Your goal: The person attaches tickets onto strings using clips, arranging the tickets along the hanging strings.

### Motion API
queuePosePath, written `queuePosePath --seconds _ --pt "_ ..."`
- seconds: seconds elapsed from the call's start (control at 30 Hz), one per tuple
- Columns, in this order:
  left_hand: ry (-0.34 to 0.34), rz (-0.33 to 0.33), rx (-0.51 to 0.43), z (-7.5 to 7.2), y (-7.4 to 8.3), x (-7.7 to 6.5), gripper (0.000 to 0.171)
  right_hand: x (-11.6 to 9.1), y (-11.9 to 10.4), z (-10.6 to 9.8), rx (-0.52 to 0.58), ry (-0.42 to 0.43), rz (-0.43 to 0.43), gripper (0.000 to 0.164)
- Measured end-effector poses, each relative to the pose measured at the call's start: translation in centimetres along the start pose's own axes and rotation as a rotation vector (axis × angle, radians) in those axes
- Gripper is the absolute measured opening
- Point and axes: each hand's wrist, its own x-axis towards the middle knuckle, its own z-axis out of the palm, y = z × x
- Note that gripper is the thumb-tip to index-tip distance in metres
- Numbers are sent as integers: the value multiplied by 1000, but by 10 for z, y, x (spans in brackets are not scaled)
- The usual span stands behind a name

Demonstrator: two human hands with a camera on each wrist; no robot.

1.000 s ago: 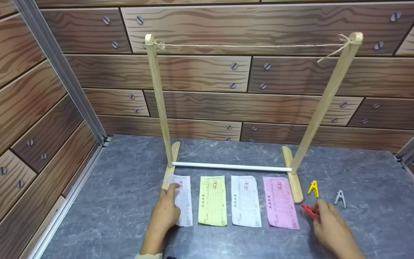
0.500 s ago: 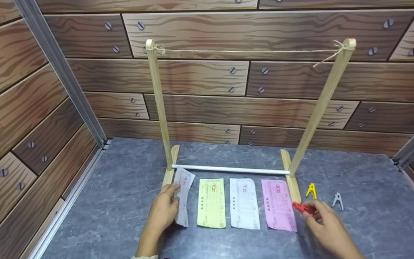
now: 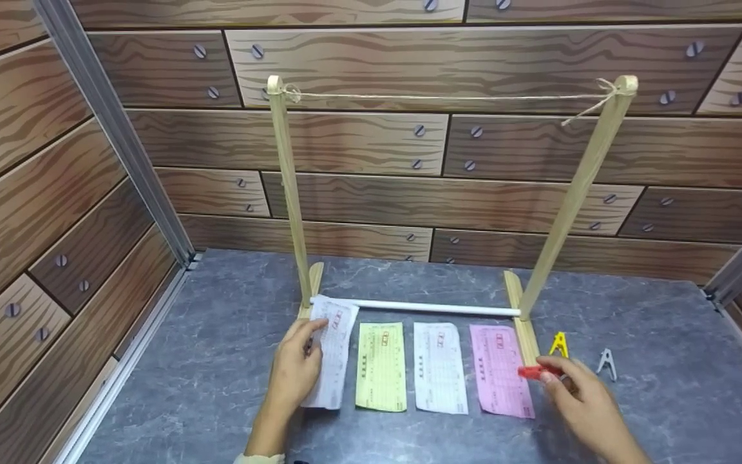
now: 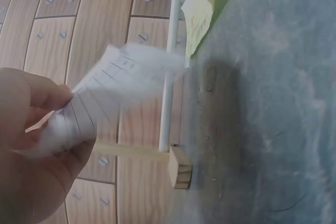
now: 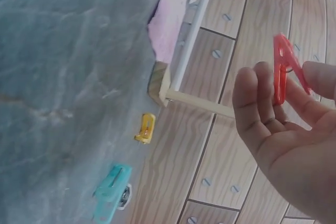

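Observation:
My left hand (image 3: 297, 361) pinches the left white paper slip (image 3: 333, 351) by its left edge, thumb and fingers on either side. In the left wrist view the slip (image 4: 113, 95) is bent and raised off the table, slightly blurred. A red clothespin (image 5: 283, 66) is held between the thumb and fingers of my right hand (image 3: 587, 393), its legs in the grip and its nose pointing left toward the pink slip (image 3: 503, 370). Between the two hands lie a yellow-green slip (image 3: 381, 367) and a second white slip (image 3: 440, 367), side by side.
Behind the slips stands a wooden frame with two posts (image 3: 290, 193), a white crossbar (image 3: 435, 308) and a string (image 3: 435, 97) tied across the top. Yellow (image 3: 559, 345) and grey (image 3: 607, 364) clothespins lie at the right. A teal clothespin (image 5: 111, 195) shows in the right wrist view.
My left hand has lifted the left white slip from the table and tilted it rightward. My right hand has raised the red clothespin and shifted it left, turning its nose toward the pink slip.

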Motion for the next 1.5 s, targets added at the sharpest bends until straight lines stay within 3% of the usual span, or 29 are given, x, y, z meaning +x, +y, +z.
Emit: queuePosePath --seconds 0.1,0.3,0.4,0.6,0.83,0.97,1.07,1.17,1.23,1.37,1.5 --pt "-10 -1 -20 -2 1 2 43 0 -5 0 89 17 -28 25" --pt "-50 13 -84 -7 5 7 57 4 -15 -3 307 -9 123 41" --pt "-57 20 -99 -8 6 9 61 6 -19 -3 355 3 144 40" --pt "-25 57 -100 -9 7 15 52 9 -25 -5 410 34 67 31" --pt "59 151 -125 -12 9 25 30 15 -33 -8 573 -26 -47 33" --pt "102 155 -188 -20 32 30 21 19 -38 -11 657 -53 -73 31" --pt "129 127 -206 -20 37 36 22 23 -41 -12 673 -63 -100 30" --pt "135 117 -208 -15 24 42 28 26 -44 -15 660 -84 -144 29" --pt "130 122 -204 -17 24 45 32 28 -47 -17 639 -88 -170 29" --pt "127 148 -198 -21 33 52 33 33 -54 -21 589 -66 -199 29" --pt "148 219 -216 -26 50 61 26 36 -64 -24 563 -19 -211 30"
